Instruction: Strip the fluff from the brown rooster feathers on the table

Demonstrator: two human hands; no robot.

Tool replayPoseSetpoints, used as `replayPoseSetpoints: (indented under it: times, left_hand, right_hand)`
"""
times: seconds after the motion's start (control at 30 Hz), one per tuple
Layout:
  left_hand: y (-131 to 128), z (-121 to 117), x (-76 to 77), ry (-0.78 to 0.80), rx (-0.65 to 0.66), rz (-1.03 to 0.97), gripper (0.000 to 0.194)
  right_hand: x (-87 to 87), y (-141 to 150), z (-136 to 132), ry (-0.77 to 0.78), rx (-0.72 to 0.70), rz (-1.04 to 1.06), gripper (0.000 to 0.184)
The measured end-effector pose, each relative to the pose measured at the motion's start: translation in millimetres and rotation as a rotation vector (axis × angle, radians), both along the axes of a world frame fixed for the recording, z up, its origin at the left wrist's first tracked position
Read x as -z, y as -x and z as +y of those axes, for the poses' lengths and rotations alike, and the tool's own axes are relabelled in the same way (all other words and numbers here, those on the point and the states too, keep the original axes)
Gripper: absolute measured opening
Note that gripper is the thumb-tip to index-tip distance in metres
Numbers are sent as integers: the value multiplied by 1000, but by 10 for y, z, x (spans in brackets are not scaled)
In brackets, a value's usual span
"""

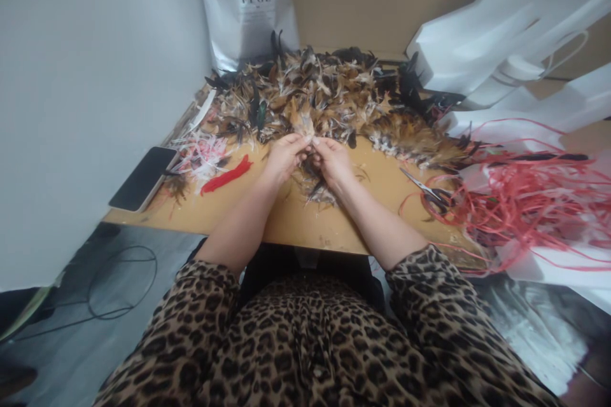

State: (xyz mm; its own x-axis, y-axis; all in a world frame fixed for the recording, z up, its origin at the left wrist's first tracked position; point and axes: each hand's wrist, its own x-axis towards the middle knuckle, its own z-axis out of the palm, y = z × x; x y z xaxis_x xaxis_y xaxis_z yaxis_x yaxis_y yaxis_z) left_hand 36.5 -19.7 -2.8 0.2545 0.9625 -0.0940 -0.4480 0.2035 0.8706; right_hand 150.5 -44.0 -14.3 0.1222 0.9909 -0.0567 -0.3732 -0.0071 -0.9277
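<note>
My left hand [287,156] and my right hand [330,159] meet over the middle of the table, fingertips pinched close together. Between them is a small tuft of brown feathers [301,119], its base at my fingertips and its tips pointing away from me. Just behind lies a wide heap of brown, black and white feathers [329,79]. A few loose dark feathers [319,191] rest on the tabletop below my hands. A bundle of red strips [226,176] lies left of my left hand. To the right of my right hand are scissors [427,191] with dark handles.
A phone [143,179] sits at the table's left edge, near pink and white shredded strips [200,154]. Tangled red string [539,203] covers the right side. A neat row of brown feathers [420,137] lies right of the heap. A silvery bag [248,6] stands behind.
</note>
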Motion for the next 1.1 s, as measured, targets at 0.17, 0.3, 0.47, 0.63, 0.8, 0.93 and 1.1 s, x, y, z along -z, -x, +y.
replayPoseSetpoints:
  times: [0.17,0.3,0.47,0.63,0.8,0.93,1.1]
  left_hand:
    - [8,4,-14,-5,-2,30,23]
    - [22,18,-9,-25,13,34,24]
    - [29,17,6,-51,30,100,23]
    - [20,5,13,-99,48,181,23]
    - [29,-6,-1,-50,119,147,16]
    - [31,-12,-1,-4,163,126,14]
    - [22,-19,2,4,175,137,14]
  right_hand:
    - [-30,-40,-22,-29,8,-107,33]
    - [-80,-82,-24,-142,30,-156,26]
    - [-109,-158,20,-176,8,-153,31]
    - [-160,-232,32,-115,2,-164,33]
    - [-165,-232,32,-80,12,-118,31]
    - [-136,-203,40,-54,33,-91,33]
    - [-125,-166,26,-69,2,-50,33]
